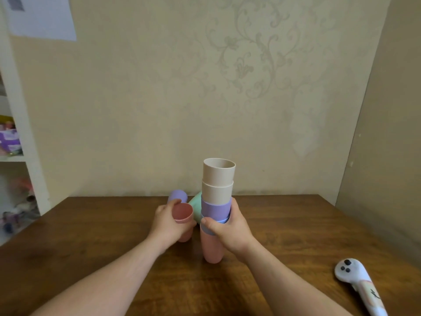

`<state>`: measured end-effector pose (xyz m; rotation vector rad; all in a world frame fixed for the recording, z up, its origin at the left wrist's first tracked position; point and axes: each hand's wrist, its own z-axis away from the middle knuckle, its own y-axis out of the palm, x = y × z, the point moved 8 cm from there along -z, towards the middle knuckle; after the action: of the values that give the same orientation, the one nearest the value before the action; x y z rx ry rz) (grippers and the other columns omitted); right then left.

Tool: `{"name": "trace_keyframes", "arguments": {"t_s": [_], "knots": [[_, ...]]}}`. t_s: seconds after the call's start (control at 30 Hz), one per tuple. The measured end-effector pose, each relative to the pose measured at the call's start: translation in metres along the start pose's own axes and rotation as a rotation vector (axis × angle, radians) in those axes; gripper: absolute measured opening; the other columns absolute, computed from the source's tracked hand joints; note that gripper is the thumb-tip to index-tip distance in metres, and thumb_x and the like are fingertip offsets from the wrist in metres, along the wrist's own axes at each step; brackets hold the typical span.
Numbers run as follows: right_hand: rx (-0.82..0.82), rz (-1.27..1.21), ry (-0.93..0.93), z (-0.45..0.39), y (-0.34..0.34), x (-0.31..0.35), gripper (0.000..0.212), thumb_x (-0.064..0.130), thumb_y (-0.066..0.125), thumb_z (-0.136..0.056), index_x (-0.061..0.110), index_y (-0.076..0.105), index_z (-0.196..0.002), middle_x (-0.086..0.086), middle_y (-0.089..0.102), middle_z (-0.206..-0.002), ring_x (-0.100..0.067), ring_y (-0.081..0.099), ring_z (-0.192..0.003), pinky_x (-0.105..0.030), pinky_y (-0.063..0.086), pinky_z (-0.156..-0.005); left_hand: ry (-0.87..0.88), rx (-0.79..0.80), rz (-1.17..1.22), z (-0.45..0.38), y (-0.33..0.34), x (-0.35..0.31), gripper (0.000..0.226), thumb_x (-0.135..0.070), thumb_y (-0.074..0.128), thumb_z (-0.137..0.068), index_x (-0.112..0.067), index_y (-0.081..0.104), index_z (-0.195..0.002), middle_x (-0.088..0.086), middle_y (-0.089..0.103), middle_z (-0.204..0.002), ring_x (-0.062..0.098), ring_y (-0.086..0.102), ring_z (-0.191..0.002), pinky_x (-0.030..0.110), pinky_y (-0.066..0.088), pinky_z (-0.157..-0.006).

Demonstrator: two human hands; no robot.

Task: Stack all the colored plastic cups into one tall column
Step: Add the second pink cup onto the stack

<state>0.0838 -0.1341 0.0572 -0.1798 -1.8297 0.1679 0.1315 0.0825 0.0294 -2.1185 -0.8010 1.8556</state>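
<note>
A column of nested cups (216, 208) stands on the wooden table (296, 236): pink at the bottom, then blue and purple, with two beige cups on top. My right hand (227, 229) is wrapped around the blue and purple part of it. My left hand (167, 222) holds a single pink cup (183, 216) just left of the column, mouth tilted up toward me. Behind them a purple cup (177, 196) and a mint green cup (196, 202) lie near the table's back edge, partly hidden.
A white handheld device with black buttons (357, 283) lies at the table's front right. The wallpapered wall rises right behind the table, a side wall closes the right. White shelves (20, 137) with toys stand at the left.
</note>
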Motion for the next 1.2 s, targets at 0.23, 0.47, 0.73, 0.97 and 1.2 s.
{"name": "trace_keyframes", "arguments": {"t_s": [0.23, 0.47, 0.73, 0.97, 1.2], "knots": [[-0.004, 0.011, 0.009, 0.003, 0.0, 0.004, 0.066, 0.03, 0.09, -0.082, 0.039, 0.052, -0.135, 0.016, 0.069, -0.12, -0.006, 0.069, -0.109, -0.027, 0.057, -0.085, -0.142, -0.084, 0.313, 0.023, -0.019, 0.029, 0.096, -0.019, 0.099, -0.074, -0.025, 0.047, -0.154, 0.004, 0.066, -0.135, 0.026, 0.064, -0.118, 0.038, 0.054, -0.09], [-0.013, -0.001, 0.002, 0.0, 0.0, 0.0, 0.067, 0.031, 0.091, -0.079, 0.039, 0.054, -0.134, 0.015, 0.071, -0.121, -0.006, 0.07, -0.11, -0.033, 0.06, -0.093, -0.004, -0.207, 0.853, -0.001, -0.081, -0.067, 0.051, -0.021, 0.083, -0.095, -0.018, 0.056, -0.139, 0.01, 0.068, -0.139, 0.028, 0.068, -0.125, 0.049, 0.06, -0.1], [0.011, 0.007, 0.001, -0.001, 0.001, 0.0, 0.068, 0.037, 0.09, -0.077, 0.043, 0.053, -0.134, 0.015, 0.07, -0.122, -0.009, 0.07, -0.111, -0.039, 0.062, -0.097, 0.366, -0.016, 0.8, 0.013, -0.084, -0.22, 0.063, -0.031, 0.087, -0.084, -0.019, 0.058, -0.139, -0.002, 0.071, -0.123, 0.008, 0.071, -0.106, 0.032, 0.065, -0.087], [0.006, -0.007, 0.018, 0.001, 0.003, -0.007, 0.068, 0.037, 0.089, -0.076, 0.043, 0.053, -0.134, 0.015, 0.071, -0.122, -0.009, 0.07, -0.112, -0.04, 0.062, -0.099, 0.34, 0.112, 0.461, 0.024, -0.022, -0.2, 0.06, -0.025, 0.09, -0.082, -0.041, 0.058, -0.131, -0.015, 0.074, -0.118, 0.005, 0.073, -0.103, 0.027, 0.062, -0.086], [0.011, 0.003, 0.032, 0.001, 0.004, -0.007, 0.072, 0.036, 0.09, -0.078, 0.043, 0.05, -0.139, 0.015, 0.069, -0.124, -0.012, 0.07, -0.113, -0.043, 0.063, -0.1, 0.329, 0.1, 0.491, 0.033, -0.012, -0.185, 0.064, -0.032, 0.086, -0.089, -0.037, 0.05, -0.141, -0.009, 0.074, -0.125, 0.015, 0.074, -0.112, 0.038, 0.062, -0.096]]}}
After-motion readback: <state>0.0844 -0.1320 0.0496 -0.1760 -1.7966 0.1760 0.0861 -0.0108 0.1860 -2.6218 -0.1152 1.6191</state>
